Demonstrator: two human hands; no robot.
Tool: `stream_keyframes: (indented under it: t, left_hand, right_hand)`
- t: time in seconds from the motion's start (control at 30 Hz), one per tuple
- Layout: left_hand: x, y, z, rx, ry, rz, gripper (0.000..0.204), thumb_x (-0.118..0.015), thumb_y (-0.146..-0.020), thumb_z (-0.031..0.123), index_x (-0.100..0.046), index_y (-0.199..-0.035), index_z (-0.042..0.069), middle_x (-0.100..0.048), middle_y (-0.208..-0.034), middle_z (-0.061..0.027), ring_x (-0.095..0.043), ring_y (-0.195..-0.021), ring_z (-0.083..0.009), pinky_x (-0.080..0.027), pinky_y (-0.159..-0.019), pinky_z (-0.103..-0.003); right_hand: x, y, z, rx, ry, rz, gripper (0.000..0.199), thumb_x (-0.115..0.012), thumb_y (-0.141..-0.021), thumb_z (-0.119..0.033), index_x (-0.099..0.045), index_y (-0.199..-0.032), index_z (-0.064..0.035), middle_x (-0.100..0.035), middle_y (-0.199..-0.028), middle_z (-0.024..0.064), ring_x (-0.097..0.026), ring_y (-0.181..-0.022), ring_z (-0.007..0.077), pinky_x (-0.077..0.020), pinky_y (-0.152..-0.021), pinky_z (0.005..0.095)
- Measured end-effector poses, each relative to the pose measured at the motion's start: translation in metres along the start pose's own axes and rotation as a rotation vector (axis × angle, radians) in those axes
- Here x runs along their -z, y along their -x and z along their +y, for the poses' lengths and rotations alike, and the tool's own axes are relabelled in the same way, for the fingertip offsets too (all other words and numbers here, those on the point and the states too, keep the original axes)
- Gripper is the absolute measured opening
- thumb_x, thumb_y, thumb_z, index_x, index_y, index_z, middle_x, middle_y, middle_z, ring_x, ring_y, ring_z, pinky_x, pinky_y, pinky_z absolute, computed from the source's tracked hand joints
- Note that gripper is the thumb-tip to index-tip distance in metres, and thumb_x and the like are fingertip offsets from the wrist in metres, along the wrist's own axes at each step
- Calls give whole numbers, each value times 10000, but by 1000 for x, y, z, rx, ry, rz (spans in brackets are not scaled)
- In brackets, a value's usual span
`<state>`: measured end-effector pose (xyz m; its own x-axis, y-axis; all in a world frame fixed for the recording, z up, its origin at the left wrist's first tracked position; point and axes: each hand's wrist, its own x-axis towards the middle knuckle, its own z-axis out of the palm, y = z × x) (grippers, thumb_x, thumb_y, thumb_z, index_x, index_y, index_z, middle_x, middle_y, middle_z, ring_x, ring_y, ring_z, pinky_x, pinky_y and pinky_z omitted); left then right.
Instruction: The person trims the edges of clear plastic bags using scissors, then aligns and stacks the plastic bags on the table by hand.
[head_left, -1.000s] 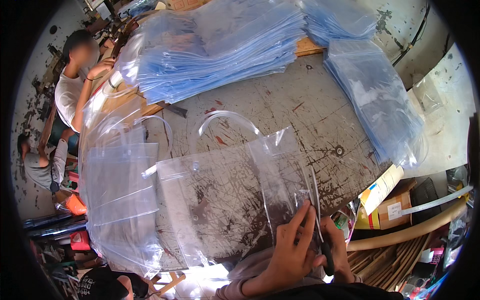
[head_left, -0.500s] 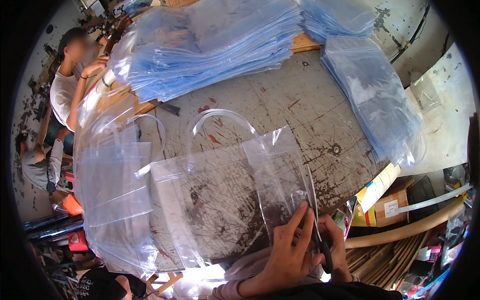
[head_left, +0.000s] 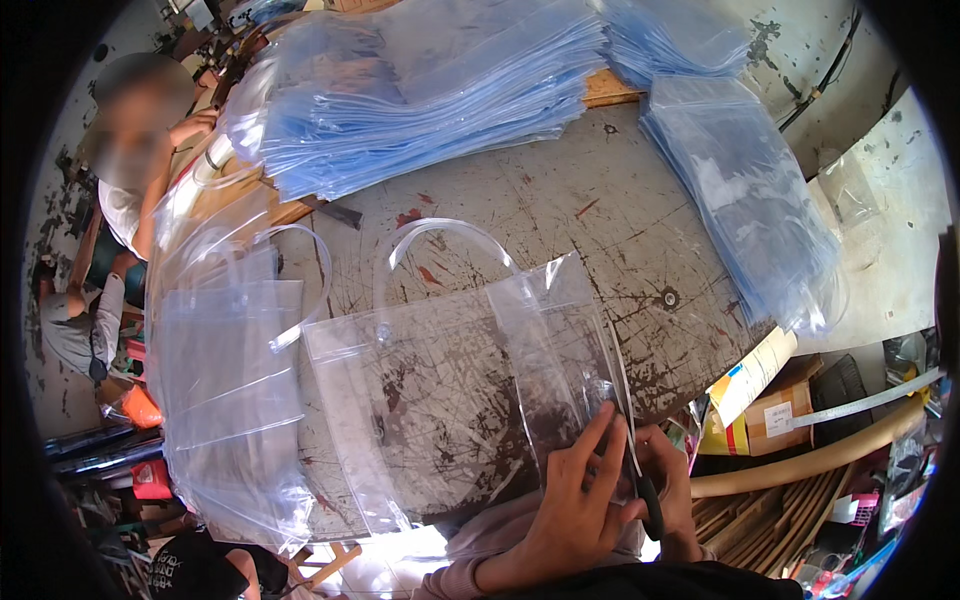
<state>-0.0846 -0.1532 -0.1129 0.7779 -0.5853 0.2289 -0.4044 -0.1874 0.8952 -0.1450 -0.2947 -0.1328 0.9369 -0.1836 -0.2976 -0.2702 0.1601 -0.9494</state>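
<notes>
A clear plastic bag (head_left: pixel 440 400) with a looped clear handle (head_left: pixel 445 228) lies on the worn table in front of me. My left hand (head_left: pixel 580 490) rests on the bag's right part, its index and middle fingers stretched out on the plastic. At that right edge, my right hand (head_left: pixel 668 485) is closed around scissors (head_left: pixel 648 500) with a black handle. The long thin blades point away from me along the bag's edge. Whether they are parted or touching the plastic I cannot tell. Part of the right hand's grip is hidden.
More clear bags (head_left: pixel 230 370) lie at the left. Thick stacks of bluish plastic sheets (head_left: pixel 430 120) sit at the back, with another stack (head_left: pixel 750 190) at the right. A cardboard box (head_left: pixel 780 410) stands beyond the right edge. A person (head_left: pixel 125 215) is at the far left.
My hands, the scissors and the bag stay almost in place. At the far left, the person's head and upper body have shifted nearer.
</notes>
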Motion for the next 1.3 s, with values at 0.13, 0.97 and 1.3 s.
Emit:
stream_keyframes:
  t: [0.13, 0.97, 1.3]
  left_hand:
    - [6, 2, 1, 55, 11, -34, 665, -610, -772, 115, -313, -1331, -87, -229, -1397, -259, -479, -938, -275, -460, -749, -325]
    - [11, 12, -12, 111, 201, 28, 592, -458, -741, -153, -377, -1319, -49, -256, -1384, -219, -529, -916, -223, -470, -720, -274]
    - [13, 8, -4, 200, 205, 144, 461, -494, -816, -47, -420, -1270, -71, -345, -1333, -226, -554, -915, -226, -479, -775, -293]
  right_hand:
    - [-5, -1, -10, -30, 13, -57, 876, -835, -550, -483, -403, -1132, 8, -601, -824, 76, -576, -774, 124, -460, -684, 272]
    - [-21, 0, -41, 187, 774, 42, 685, -844, -546, -391, -517, -1028, -30, -525, -742, 98, -554, -604, 207, -447, -535, 308]
    - [-21, 1, -42, 142, 627, 10, 768, -879, -461, -421, -509, -994, -11, -539, -740, 61, -494, -598, 131, -407, -542, 254]
